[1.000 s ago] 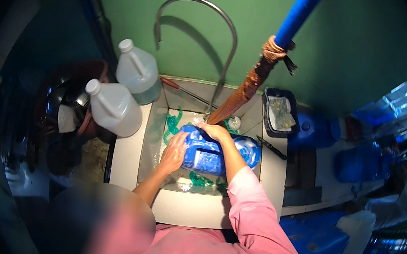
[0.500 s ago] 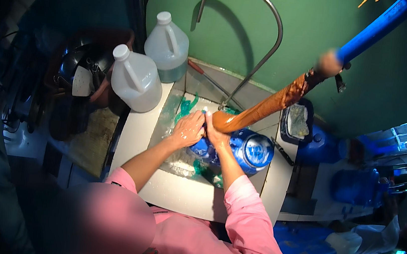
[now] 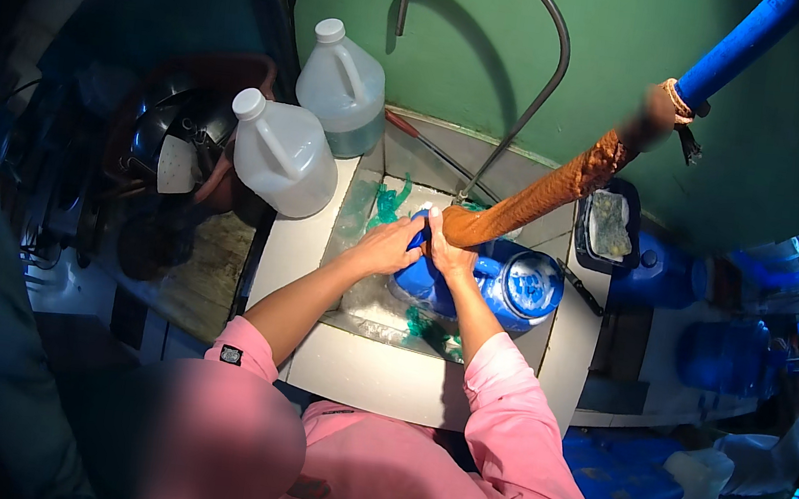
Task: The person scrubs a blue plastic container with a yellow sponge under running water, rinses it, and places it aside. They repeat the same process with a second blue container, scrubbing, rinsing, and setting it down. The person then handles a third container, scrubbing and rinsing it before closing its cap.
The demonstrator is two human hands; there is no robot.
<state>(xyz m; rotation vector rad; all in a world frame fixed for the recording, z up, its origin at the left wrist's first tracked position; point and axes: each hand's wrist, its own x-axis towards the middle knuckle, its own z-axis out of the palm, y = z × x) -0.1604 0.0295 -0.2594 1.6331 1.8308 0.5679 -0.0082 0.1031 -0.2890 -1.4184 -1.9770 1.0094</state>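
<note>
A blue plastic jug (image 3: 430, 287) with a side handle and a round, foam-smeared end lies in the tiled sink (image 3: 352, 318). My left hand (image 3: 388, 246) is closed on the blue part at its left. My right hand (image 3: 450, 255) grips the jug close beside it, thumb pointing up. A brown wrapped hose (image 3: 553, 196) slants down from a blue pipe (image 3: 738, 47), its lower end just by my right hand and hiding some of the fingers. Green plastic scraps (image 3: 391, 199) lie in the sink.
Two translucent white jugs (image 3: 286, 160) stand on the left ledge. A curved metal faucet (image 3: 561, 61) rises behind the sink. On the right ledge are a knife (image 3: 580, 288) and a dark tub with a sponge (image 3: 611, 224). Blue containers (image 3: 722, 355) stand further right.
The whole scene has shifted slightly right in view. My left fingers, soapy and spread over the top before, now sit closer around the blue jug. Less foam shows on my hands.
</note>
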